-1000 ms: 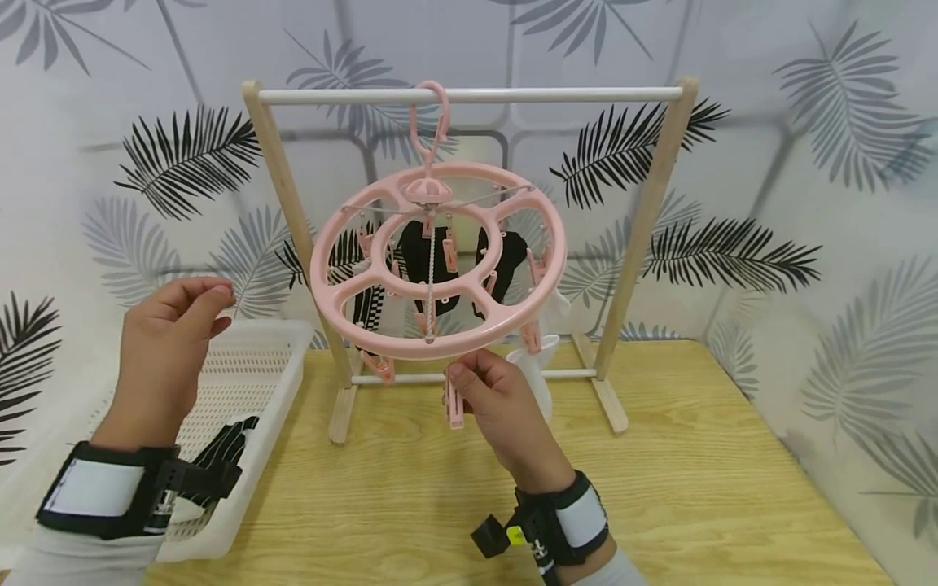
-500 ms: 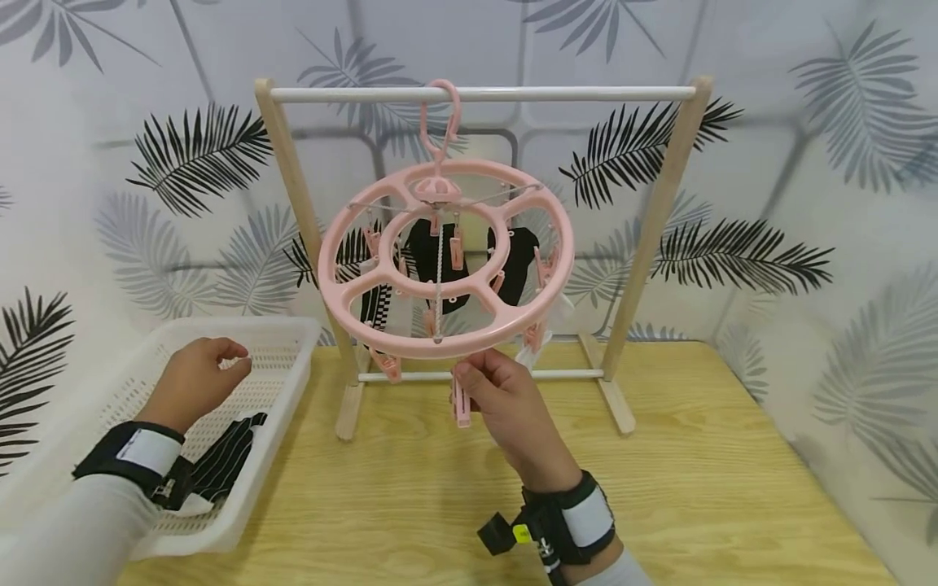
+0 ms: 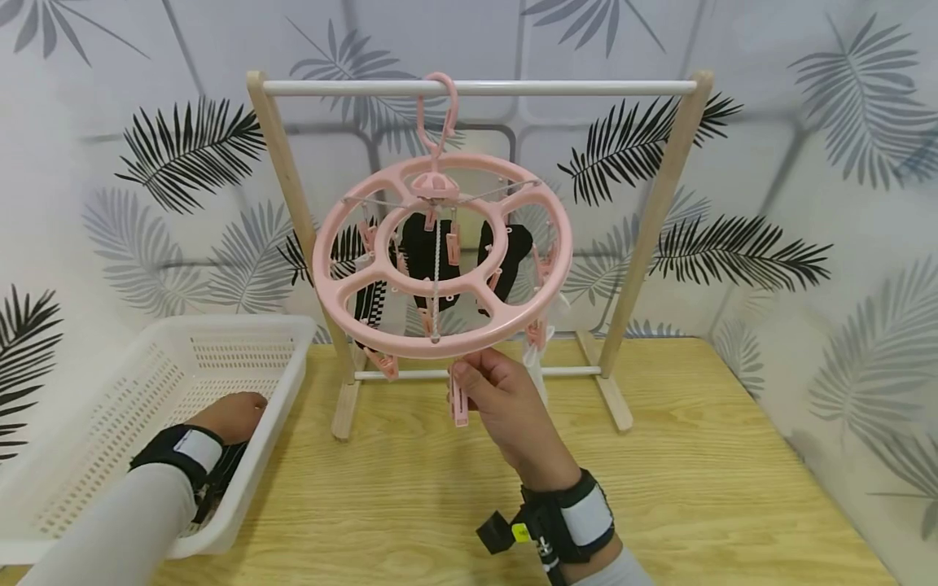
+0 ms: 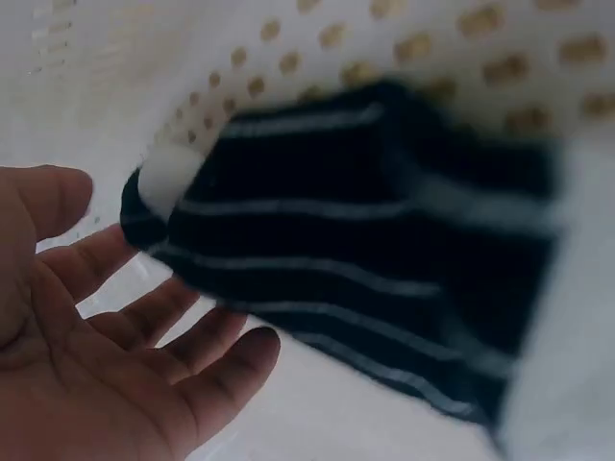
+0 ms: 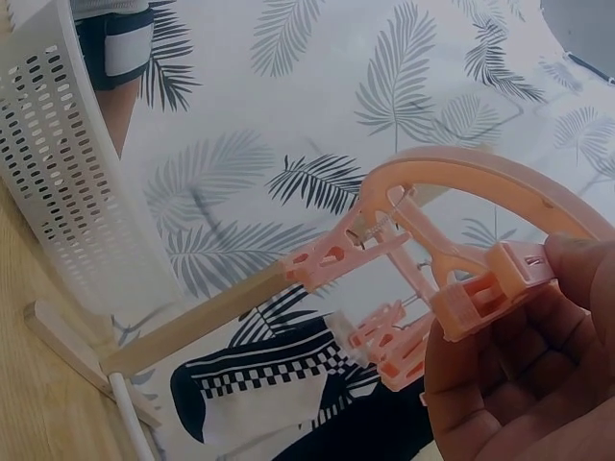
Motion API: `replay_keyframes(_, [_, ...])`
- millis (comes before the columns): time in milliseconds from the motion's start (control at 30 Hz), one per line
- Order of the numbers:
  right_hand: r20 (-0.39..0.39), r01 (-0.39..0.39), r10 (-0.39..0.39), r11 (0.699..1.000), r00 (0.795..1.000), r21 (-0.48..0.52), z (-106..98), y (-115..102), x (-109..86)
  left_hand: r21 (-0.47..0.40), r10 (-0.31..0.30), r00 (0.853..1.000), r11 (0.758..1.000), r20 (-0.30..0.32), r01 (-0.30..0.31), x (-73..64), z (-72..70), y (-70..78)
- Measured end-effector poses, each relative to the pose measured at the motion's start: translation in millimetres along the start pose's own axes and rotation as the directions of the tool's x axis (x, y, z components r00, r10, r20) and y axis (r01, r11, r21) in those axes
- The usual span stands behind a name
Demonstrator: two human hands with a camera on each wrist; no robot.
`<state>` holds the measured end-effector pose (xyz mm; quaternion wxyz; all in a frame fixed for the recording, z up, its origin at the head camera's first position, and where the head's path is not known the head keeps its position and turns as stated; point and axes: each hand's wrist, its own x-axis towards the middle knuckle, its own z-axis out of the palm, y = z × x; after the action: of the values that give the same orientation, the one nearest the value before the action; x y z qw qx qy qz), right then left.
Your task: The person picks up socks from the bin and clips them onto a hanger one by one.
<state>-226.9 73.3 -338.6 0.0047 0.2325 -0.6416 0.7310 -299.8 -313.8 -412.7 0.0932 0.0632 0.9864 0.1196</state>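
My left hand (image 3: pixel 234 417) is inside the white plastic basket (image 3: pixel 291 366), at its right side. In the left wrist view its fingers are loosely bent and spread, fingertips right at the edge of a black sock (image 4: pixel 307 240) with thin white stripes. My right hand (image 3: pixel 509 399) pinches a pink clothespin (image 3: pixel 459 399) between thumb and fingers, just under the front rim of a round pink clip hanger (image 3: pixel 469 342). Seen from the right wrist, the clothespin (image 5: pixel 480 298) is gripped at its end. Black socks (image 3: pixel 432 264) hang from the hanger's far clips.
The hanger hooks over the white rod (image 3: pixel 572 87) of a wooden-legged rack on the wooden table (image 3: pixel 659 488). A checkered black-and-white sock (image 5: pixel 259 384) hangs at left and a white item (image 3: pixel 535 370) at right. Other pink clothespins (image 3: pixel 381 364) dangle around the ring.
My left hand has come down from above the basket into it, to the striped sock. The right hand keeps its pinch on the clothespin; the view shifts slightly.
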Motion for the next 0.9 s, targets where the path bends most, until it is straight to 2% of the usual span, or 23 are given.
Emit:
replay_keyframes(200, [0.005,0.007,-0.007,1.0,1.0,-0.007,-0.6,-1.4,-1.0,0.012,-0.036,0.999,0.999,-0.03,0.036,0.3,1.5,-0.5])
replay_keyframes(400, [0.006,0.011,-0.011,1.0,1.0,-0.011,-1.9,-2.1,-1.6,0.008,-0.062,0.997,0.998,-0.04,0.062,-9.3,-1.0,1.7])
replay_keyframes(567, [0.014,0.016,-0.015,1.0,1.0,-0.014,-1.5,-0.5,-0.8,-0.04,-0.096,0.995,0.995,-0.021,0.095,-19.2,-3.9,2.8])
replay_keyframes(733, [0.014,0.022,-0.021,1.0,1.0,-0.02,-1.5,0.2,-0.5,-0.051,-0.061,0.998,0.997,-0.034,0.059,-24.1,-15.8,10.9])
replay_keyframes(833, [0.007,0.011,-0.01,1.0,1.0,-0.028,-1.0,-0.3,-0.5,-0.019,-0.031,0.997,0.999,-0.076,0.03,-27.2,-27.6,21.0])
replay_keyframes(900, [0.006,0.0,0.0,1.0,1.0,-0.026,-0.5,-0.8,-0.6,-0.006,-0.003,0.991,1.0,-0.132,0.002,-31.6,-36.5,29.1])
